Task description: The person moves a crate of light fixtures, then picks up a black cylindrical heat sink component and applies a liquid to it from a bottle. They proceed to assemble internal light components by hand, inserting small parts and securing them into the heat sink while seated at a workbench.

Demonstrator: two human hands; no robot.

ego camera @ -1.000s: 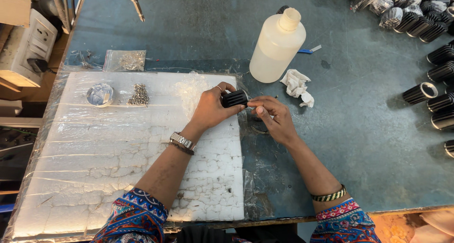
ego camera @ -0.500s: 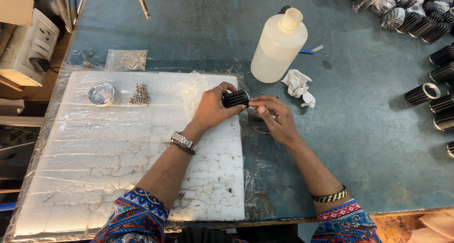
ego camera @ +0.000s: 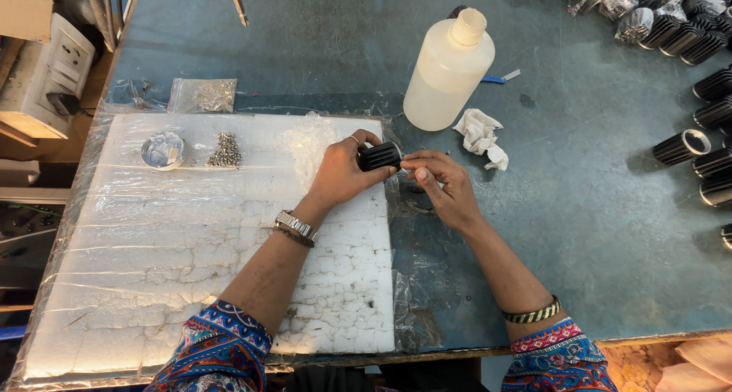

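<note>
My left hand [ego camera: 345,171] grips a short black ribbed cylinder [ego camera: 380,156], holding it on its side above the right edge of a white foam slab [ego camera: 198,255]. My right hand [ego camera: 444,184] sits just right of it, its fingertips pinched against the cylinder's open end. Whether a small part is between those fingers is too small to tell. A small pile of screws [ego camera: 226,151] and a shallow foil-like dish [ego camera: 162,149] lie on the slab to the left.
A translucent plastic bottle [ego camera: 448,70] stands behind the hands, a crumpled white cloth [ego camera: 480,135] beside it. More black ribbed cylinders [ego camera: 713,117] line the right edge and far right corner. A clear bag of small parts [ego camera: 203,95] lies at the slab's far edge.
Both hands stay at the same spot on the cylinder; only the right fingertips shift slightly at its end.
</note>
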